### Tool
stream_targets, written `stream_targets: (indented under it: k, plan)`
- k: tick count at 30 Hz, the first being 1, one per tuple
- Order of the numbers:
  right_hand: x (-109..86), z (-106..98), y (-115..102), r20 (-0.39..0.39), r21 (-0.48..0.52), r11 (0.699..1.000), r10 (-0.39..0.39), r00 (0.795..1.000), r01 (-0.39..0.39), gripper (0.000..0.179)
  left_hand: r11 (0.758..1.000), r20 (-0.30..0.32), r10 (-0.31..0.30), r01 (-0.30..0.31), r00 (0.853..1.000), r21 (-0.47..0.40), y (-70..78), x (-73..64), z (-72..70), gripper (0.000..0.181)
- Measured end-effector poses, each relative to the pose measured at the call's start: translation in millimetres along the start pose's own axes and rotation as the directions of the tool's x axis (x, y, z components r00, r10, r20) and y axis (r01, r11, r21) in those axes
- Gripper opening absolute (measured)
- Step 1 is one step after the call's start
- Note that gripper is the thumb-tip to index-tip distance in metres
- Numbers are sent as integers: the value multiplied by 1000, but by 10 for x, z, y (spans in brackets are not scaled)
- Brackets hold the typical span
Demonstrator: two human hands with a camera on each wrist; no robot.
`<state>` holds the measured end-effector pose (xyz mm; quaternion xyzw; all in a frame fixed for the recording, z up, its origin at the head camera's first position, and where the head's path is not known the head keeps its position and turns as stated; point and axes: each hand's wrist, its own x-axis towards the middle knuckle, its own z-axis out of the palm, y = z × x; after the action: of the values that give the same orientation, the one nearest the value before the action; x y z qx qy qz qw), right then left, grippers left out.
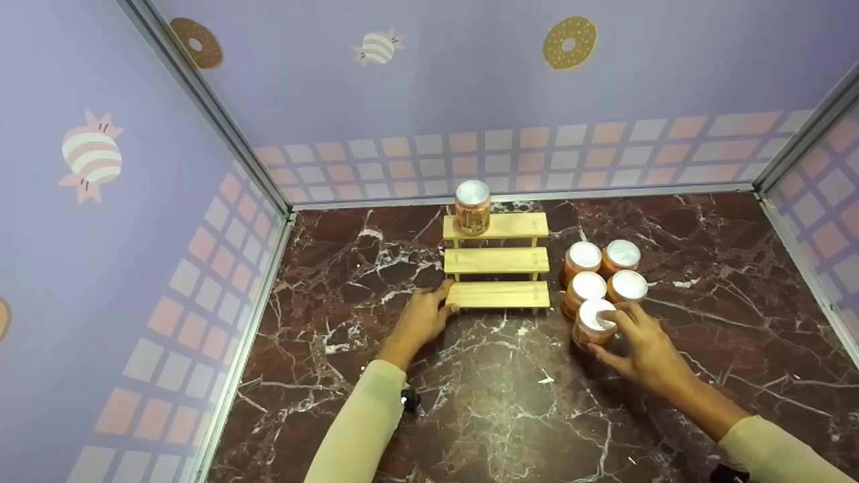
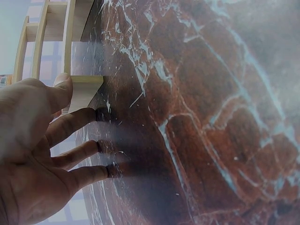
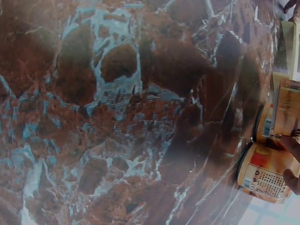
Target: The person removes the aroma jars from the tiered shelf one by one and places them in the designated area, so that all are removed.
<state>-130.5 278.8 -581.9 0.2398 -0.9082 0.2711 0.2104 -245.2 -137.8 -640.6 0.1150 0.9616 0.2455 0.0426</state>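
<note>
A three-step yellow wooden stand (image 1: 496,260) sits on the table, and a jar (image 1: 473,209) with a pale lid and orange label stands on the left of its top step. My left hand (image 1: 421,316) holds the left end of the lowest step with thumb and index finger; in the left wrist view the other fingers (image 2: 77,152) spread down to the tabletop. With thumb and fingers, my right hand (image 1: 644,349) grips a white-lidded orange jar (image 1: 590,333) at the near end of a group of similar jars. In the right wrist view this jar (image 3: 287,110) overlaps another jar (image 3: 267,173).
Several more white-lidded jars (image 1: 588,286) stand close together right of the stand, just beyond the held one. The dark red marbled tabletop (image 1: 510,409) ends at a lilac back wall (image 1: 463,87) and at side walls with pale metal edging.
</note>
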Motion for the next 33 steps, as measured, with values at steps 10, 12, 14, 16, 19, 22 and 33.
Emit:
stream_targets:
  k: [10, 12, 14, 16, 19, 22, 33]
  plan:
    - [-22, 74, 22, 29, 9, 1000, 29, 999, -29, 61, 1000, 13, -3, 3, 1000, 3, 67, -17, -76, 61]
    - [-21, 85, 25, 31, 4, 1000, 27, 999, -27, 61, 1000, 3, 7, -7, 1000, 4, 26, 0, -39, 61]
    - [-23, 94, 28, 34, -2, 1000, 29, 999, -29, 61, 1000, -6, 11, -11, 1000, 10, -27, 23, 13, 62]
    - [-22, 100, 28, 35, -7, 1000, 22, 999, -22, 61, 1000, -13, 14, -14, 1000, 7, -89, 54, 75, 63]
    - [-19, 104, 24, 35, -15, 1000, 8, 999, -8, 61, 1000, -22, 26, -26, 999, 6, -111, 52, 93, 63]
    - [-17, 101, 14, 36, -17, 1000, 3, 999, -2, 62, 999, -17, 34, -34, 999, -2, 40, -46, -69, 60]
    - [-28, 115, 19, 85, -8, 998, 63, 994, -63, 62, 999, -8, 44, -44, 999, -14, 20, -47, -65, 61]
